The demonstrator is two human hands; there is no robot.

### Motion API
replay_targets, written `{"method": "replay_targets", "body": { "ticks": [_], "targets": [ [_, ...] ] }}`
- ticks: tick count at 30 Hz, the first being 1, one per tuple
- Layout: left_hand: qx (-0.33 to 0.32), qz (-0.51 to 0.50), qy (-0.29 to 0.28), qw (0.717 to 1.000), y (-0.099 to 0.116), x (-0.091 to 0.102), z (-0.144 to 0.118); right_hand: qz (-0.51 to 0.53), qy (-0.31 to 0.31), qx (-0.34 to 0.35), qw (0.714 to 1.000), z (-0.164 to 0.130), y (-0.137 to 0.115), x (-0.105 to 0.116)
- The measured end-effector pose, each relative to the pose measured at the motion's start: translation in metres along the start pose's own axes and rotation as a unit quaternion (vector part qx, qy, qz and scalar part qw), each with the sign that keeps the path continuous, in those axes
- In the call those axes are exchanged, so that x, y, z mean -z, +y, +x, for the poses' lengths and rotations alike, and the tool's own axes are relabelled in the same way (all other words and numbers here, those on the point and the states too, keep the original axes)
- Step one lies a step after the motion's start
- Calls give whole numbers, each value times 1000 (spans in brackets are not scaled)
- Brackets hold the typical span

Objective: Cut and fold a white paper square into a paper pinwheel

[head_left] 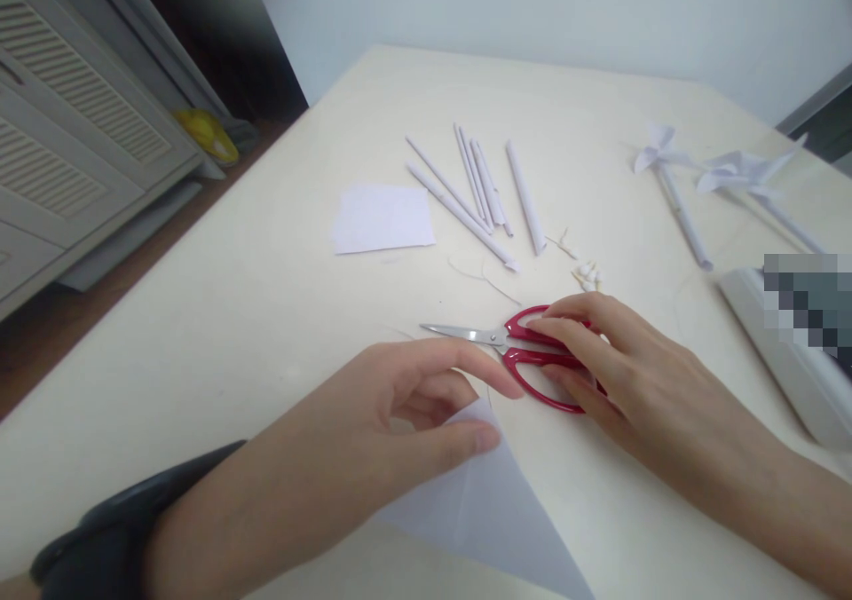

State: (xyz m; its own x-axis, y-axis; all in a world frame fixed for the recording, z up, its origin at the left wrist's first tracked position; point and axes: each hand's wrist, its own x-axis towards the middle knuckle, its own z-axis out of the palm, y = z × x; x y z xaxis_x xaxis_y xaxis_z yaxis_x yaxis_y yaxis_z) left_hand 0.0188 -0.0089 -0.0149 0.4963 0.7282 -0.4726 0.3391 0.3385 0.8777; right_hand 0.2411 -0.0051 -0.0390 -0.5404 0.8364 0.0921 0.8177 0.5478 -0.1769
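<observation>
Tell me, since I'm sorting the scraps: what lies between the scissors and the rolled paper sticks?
In the head view, small paper scraps and a thin thread lie on the table between the scissors and the paper sticks.

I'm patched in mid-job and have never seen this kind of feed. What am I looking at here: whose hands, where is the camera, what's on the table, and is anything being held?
There is no machine: these are one person's two bare hands, filmed by a camera on their head that looks forward and down. The left hand pinches a corner of a folded white paper that lies on the table. The right hand rests on the red handles of the scissors, which lie flat with blades closed. Farther back lie a white paper square, several rolled paper sticks, and two paper pinwheels at the right. Small paper scraps sit near the scissors.
</observation>
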Motion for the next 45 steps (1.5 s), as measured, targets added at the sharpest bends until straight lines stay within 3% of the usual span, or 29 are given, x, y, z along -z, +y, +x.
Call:
{"method": "replay_targets", "body": {
  "ticks": [4,9,13,22,27,32,39,45],
  "targets": [
    [16,14,-1,1000,3,0,-1,121,3,11,993,-2,-11,13],
    [21,-32,-35,999,3,-1,0,309,-144,-12,940,-8,-28,23],
    [28,-79,-53,995,0,-1,2,347,-175,-55,920,-7,-30,23],
    [7,-67,-10,998,0,0,1,325,-110,-77,936,0,-17,25],
    [28,-86,-63,994,4,0,0,256,-42,-8,966,-2,-12,25],
    [29,-100,-69,992,4,0,1,199,28,63,978,-5,-11,26],
    [25,-123,-118,985,4,-2,1,167,41,109,979,-8,-13,28],
    [-6,-96,-125,987,-5,-1,4,212,18,99,972,-6,-13,25]
  ]
}}
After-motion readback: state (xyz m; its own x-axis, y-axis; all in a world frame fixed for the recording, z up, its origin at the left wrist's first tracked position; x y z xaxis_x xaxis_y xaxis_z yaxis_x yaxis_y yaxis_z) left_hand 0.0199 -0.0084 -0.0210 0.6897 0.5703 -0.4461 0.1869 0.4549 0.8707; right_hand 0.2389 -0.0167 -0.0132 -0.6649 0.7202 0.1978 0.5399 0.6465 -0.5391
